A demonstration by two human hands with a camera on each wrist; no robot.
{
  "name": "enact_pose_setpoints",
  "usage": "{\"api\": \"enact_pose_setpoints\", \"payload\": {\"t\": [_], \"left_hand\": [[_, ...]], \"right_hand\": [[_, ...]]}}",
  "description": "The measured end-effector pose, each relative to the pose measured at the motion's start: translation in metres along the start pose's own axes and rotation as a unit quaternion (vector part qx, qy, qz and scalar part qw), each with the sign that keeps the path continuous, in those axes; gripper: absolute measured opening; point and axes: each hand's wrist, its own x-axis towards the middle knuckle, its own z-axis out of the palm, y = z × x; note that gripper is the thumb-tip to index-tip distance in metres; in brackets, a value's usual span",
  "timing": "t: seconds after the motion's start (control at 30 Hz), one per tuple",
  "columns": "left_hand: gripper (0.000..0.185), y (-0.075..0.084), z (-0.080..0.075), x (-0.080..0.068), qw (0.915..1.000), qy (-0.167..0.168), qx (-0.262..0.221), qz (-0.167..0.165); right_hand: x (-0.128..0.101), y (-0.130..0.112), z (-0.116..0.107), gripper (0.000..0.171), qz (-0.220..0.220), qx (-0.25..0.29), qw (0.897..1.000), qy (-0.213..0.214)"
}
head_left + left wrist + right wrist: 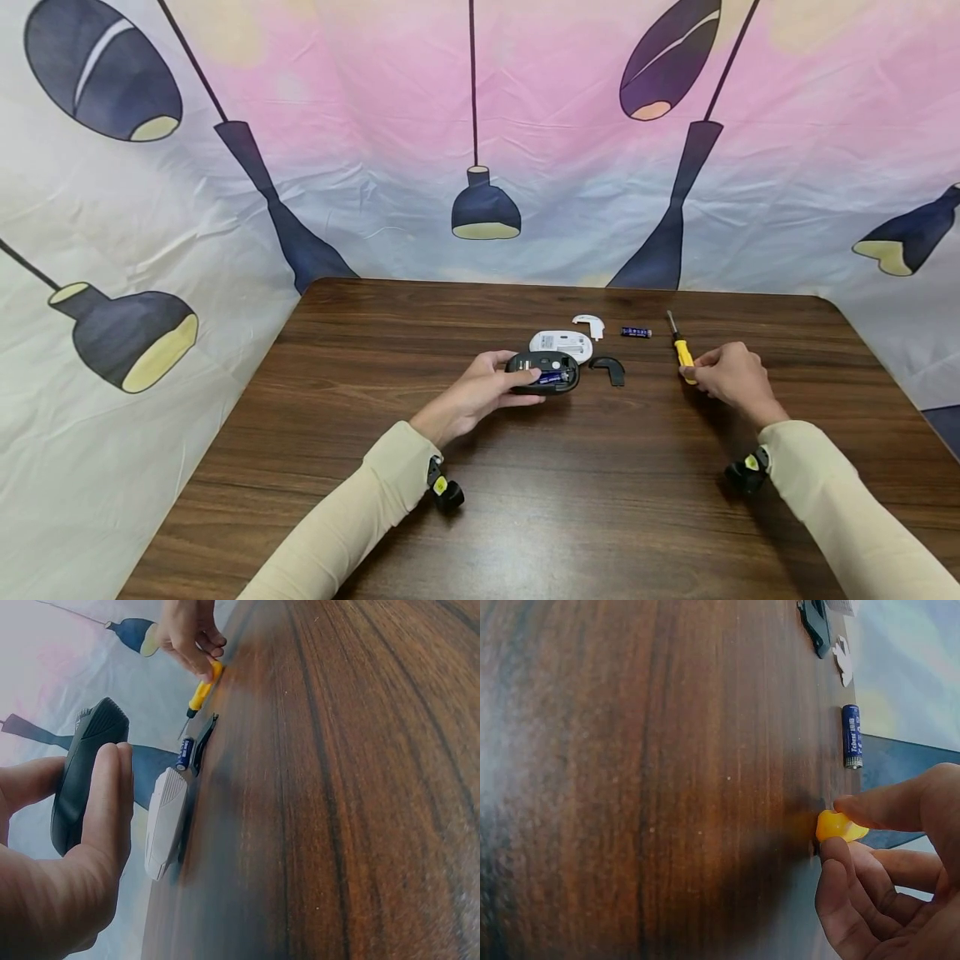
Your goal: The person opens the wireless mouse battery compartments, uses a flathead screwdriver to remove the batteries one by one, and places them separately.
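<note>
My left hand (471,393) holds a black computer mouse (542,361) above the table, underside up, with the thumb across it. Its battery compartment lies uncovered, and a blue battery (553,377) sits inside. In the left wrist view the black mouse (84,780) appears edge-on between thumb and fingers. Over on the right, my right hand (735,379) pinches the yellow handle of a screwdriver (682,356), whose metal shaft points away from me. From the right wrist view, the handle end (840,826) shows between thumb and fingertips, close to the tabletop.
Just behind the black mouse lies a white mouse (562,340), underside up. A white cover (591,324), a black cover (611,368) and a loose blue battery (636,332) lie between the hands. A printed cloth (405,225) hangs behind the wooden table (525,517).
</note>
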Motion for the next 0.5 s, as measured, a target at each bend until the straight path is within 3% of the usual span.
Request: {"api": "enact_pose_setpoints", "payload": {"t": [0.5], "left_hand": [[0.068,-0.0003,-0.0004,0.0010,1.0000,-0.001,0.002,-0.001]], "right_hand": [[-0.0016,-0.0014,-0.0017,0.040,0.002,-0.015,1.000,0.001]]}}
